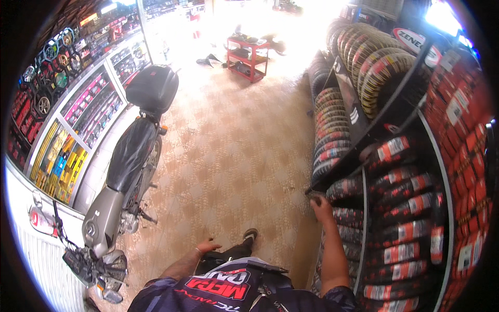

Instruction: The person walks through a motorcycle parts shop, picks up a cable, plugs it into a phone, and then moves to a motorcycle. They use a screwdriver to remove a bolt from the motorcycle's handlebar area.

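Note:
My left hand point(208, 245) hangs low in front of my body, over the tiled floor. Its fingers are loosely apart and nothing shows in them. Further forward on the right, my right hand point(320, 208) is at the dark front corner of a tyre rack point(338, 174). Its fingers are partly bent, with no held thing visible; whether they touch the rack I cannot tell. Beside that hand and forearm lie stacked black tyres point(347, 217) with printed wraps. One dark shoe point(250, 234) shows on the floor between my hands.
A grey motorcycle point(106, 221) with a black top box point(152, 88) stands along the left, before a glass display case point(93, 106). Ahead is a red tool cart point(250, 60). More tyres point(382, 73) fill the upper right rack. Patterned tile floor point(223, 151) lies between.

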A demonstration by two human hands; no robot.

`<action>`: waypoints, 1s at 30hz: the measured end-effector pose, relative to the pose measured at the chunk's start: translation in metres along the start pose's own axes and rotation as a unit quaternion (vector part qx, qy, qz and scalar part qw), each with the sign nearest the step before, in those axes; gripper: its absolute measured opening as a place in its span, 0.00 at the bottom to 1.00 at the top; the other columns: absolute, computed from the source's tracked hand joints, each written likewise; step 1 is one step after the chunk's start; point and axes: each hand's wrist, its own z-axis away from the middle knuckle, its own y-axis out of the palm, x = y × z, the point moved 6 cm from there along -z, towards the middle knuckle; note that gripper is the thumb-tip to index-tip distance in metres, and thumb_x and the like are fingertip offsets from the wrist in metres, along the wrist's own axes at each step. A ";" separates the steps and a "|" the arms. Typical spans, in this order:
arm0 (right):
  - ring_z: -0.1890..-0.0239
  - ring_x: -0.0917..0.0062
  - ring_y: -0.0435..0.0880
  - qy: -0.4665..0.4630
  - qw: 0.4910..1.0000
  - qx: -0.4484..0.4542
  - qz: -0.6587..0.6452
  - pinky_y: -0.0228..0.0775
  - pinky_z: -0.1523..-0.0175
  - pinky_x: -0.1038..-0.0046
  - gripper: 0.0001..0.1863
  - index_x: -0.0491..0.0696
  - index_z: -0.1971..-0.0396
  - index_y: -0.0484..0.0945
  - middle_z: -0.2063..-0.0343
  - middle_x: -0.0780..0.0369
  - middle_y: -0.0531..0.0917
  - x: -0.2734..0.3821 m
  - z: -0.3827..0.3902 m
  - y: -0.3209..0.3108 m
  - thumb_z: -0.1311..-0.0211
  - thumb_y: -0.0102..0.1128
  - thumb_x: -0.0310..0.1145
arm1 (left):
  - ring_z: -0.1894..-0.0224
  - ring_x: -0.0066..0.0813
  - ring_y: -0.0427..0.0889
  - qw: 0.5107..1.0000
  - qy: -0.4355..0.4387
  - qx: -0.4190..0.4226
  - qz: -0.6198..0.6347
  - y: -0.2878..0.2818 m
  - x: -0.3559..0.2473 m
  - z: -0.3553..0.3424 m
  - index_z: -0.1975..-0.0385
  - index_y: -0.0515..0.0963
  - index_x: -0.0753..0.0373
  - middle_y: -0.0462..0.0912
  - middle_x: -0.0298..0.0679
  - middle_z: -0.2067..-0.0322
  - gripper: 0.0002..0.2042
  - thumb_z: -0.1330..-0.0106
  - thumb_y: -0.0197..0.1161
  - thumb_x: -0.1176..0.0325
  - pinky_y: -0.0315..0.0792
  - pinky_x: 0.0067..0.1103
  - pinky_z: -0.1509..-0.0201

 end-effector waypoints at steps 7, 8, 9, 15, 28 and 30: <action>0.43 0.58 0.76 0.208 0.941 0.205 0.170 0.69 0.39 0.63 0.37 0.46 0.34 0.65 0.45 0.48 0.77 -0.205 0.117 0.087 0.38 0.60 0.50 | 0.58 0.35 0.82 1.000 -0.017 0.016 0.006 -0.042 -0.139 -0.108 0.29 0.52 0.69 0.82 0.53 0.55 0.52 0.48 0.77 0.54 0.78 0.29 0.56; 0.43 0.58 0.76 0.254 0.923 0.245 0.152 0.69 0.39 0.63 0.36 0.46 0.35 0.66 0.46 0.48 0.77 -0.218 0.138 0.095 0.39 0.60 0.50 | 0.58 0.36 0.82 0.999 -0.029 0.016 0.035 -0.043 -0.150 -0.113 0.30 0.53 0.70 0.82 0.52 0.55 0.51 0.48 0.77 0.53 0.78 0.29 0.56; 0.43 0.58 0.76 0.334 0.894 0.276 0.116 0.69 0.39 0.62 0.36 0.46 0.36 0.67 0.46 0.48 0.77 -0.229 0.146 0.104 0.39 0.60 0.50 | 0.59 0.36 0.82 0.997 -0.052 0.012 0.059 -0.049 -0.159 -0.118 0.31 0.55 0.71 0.82 0.52 0.56 0.50 0.48 0.77 0.53 0.78 0.29 0.57; 0.44 0.56 0.78 0.419 0.847 0.320 0.063 0.70 0.41 0.60 0.33 0.45 0.41 0.72 0.46 0.47 0.78 -0.226 0.021 0.119 0.42 0.61 0.51 | 0.58 0.38 0.83 0.988 -0.108 0.005 0.106 -0.067 -0.221 -0.173 0.32 0.53 0.75 0.80 0.55 0.54 0.50 0.47 0.77 0.55 0.78 0.30 0.56; 0.50 0.58 0.84 0.053 0.989 0.105 0.086 0.74 0.46 0.65 0.29 0.40 0.50 0.78 0.54 0.49 0.84 -0.070 -0.788 0.091 0.42 0.63 0.49 | 0.59 0.38 0.83 0.990 -0.044 -0.055 0.122 -0.137 -0.578 -0.367 0.30 0.53 0.68 0.81 0.54 0.55 0.50 0.47 0.76 0.53 0.79 0.31 0.58; 0.53 0.65 0.85 0.029 0.991 0.122 -0.046 0.74 0.47 0.68 0.26 0.41 0.49 0.78 0.55 0.52 0.85 0.010 -0.874 0.078 0.40 0.64 0.46 | 0.59 0.36 0.83 0.992 -0.017 -0.052 0.110 -0.152 -0.638 -0.393 0.30 0.55 0.67 0.82 0.53 0.56 0.51 0.49 0.77 0.50 0.79 0.30 0.58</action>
